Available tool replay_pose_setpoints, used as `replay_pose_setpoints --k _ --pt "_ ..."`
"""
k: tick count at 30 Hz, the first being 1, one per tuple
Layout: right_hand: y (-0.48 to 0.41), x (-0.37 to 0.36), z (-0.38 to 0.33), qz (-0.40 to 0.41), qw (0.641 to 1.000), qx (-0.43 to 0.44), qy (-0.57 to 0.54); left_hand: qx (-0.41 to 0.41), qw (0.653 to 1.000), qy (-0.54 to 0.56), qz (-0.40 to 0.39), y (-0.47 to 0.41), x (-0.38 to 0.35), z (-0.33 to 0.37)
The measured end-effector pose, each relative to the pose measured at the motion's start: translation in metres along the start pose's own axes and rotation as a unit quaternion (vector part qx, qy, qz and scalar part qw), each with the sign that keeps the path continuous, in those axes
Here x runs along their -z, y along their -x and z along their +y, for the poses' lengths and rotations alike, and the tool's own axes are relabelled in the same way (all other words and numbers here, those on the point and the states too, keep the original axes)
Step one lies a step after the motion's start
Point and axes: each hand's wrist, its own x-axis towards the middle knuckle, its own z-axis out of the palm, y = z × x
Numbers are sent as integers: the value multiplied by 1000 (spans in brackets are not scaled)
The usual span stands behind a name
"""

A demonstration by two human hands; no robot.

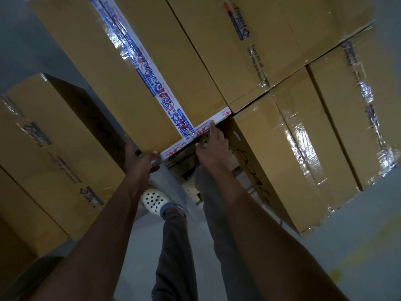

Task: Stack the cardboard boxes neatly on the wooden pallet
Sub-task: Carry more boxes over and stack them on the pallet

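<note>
Both hands grip the taped box: left hand wraps its near corner, right hand fingers hook under the edge. Advise: push level, seat flush against stacked boxes beyond the right fingertips.

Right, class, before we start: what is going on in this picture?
A person is handling a large cardboard box sealed with printed tape. The left hand grips its near corner and the right hand holds its near edge, beside other taped boxes already set together. Slats of the wooden pallet seem to show in the gap below the hands. More boxes wait to the left. A white perforated shoe stands on the grey floor.
</note>
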Motion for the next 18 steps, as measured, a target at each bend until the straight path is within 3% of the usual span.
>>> replay_pose_setpoints --k 5,11,18 --pt "2 4 -13 52 998 -1 32 1 999 -44 -3 8 4 -6" --pt "-22 26 -16 93 995 -41 -14 -52 970 -238 -3 5 17 -15" --pt "-40 31 -4 72 996 -39 -32 -104 952 -289 -4 6 18 -9"
